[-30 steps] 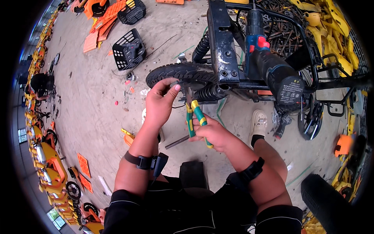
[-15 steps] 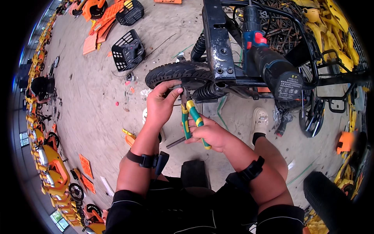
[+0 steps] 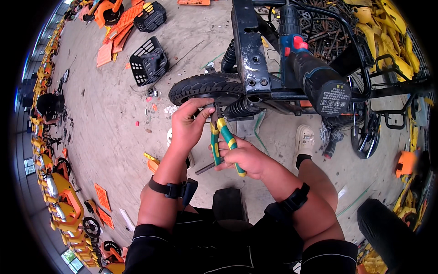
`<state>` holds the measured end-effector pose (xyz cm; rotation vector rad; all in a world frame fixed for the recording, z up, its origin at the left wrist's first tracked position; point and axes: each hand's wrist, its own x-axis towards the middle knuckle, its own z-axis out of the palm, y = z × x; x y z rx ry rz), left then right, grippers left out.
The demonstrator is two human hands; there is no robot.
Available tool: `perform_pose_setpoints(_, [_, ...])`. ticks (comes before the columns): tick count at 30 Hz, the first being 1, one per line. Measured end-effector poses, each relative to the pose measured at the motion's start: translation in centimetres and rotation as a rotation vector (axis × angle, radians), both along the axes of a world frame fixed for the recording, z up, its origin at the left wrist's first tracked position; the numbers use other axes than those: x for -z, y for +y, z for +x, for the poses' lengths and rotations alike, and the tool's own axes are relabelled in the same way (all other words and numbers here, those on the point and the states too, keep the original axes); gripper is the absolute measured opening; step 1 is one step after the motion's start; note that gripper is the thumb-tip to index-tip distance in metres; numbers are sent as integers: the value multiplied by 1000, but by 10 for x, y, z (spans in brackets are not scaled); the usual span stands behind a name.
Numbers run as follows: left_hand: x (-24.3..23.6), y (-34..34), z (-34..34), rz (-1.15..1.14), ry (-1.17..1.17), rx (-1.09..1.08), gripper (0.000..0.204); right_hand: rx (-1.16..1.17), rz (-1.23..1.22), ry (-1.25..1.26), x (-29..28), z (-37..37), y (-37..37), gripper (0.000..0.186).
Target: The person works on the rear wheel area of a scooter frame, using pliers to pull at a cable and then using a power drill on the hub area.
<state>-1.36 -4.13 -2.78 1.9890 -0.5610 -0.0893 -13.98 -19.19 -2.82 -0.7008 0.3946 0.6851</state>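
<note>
My right hand (image 3: 246, 157) is wrapped round the green-and-yellow handles of a pair of pliers (image 3: 231, 139), which are slightly spread. The jaws point away from me, toward the hub side of a black-tyred wheel (image 3: 185, 90). My left hand (image 3: 187, 125) pinches thumb and fingers together right beside the jaws; what sits between them is too small and covered to name. A dark metal rod (image 3: 205, 168) sticks out left of my right hand's fingers; whether they hold it I cannot tell. Behind the wheel stands a black vehicle frame (image 3: 251, 50) with a coil-spring shock absorber (image 3: 238, 108).
A cordless drill (image 3: 303, 68) rests on the frame. A black basket (image 3: 149, 61) and orange panels (image 3: 121, 34) lie at the far left. Another power tool (image 3: 333, 145) is on the floor at right, by my shoe (image 3: 304, 140). Yellow parts (image 3: 388, 36) are heaped at far right.
Both hands and the pliers keep nearly the same place and hold. The frame and drill appear shifted slightly left in the view.
</note>
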Motion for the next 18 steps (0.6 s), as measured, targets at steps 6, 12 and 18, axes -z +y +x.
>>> perform_pose_setpoints(6, [2, 0, -3, 31, -143, -10, 20, 4, -17, -6, 1, 1, 2, 72])
perform_pose_setpoints(12, [11, -1, -7, -64, 12, -83, 20, 43, -31, -10, 1, 2, 2, 66])
perform_pose_setpoints(18, [3, 2, 3, -330, 444, -307, 19, 54, -39, -15, 2, 1, 0, 80])
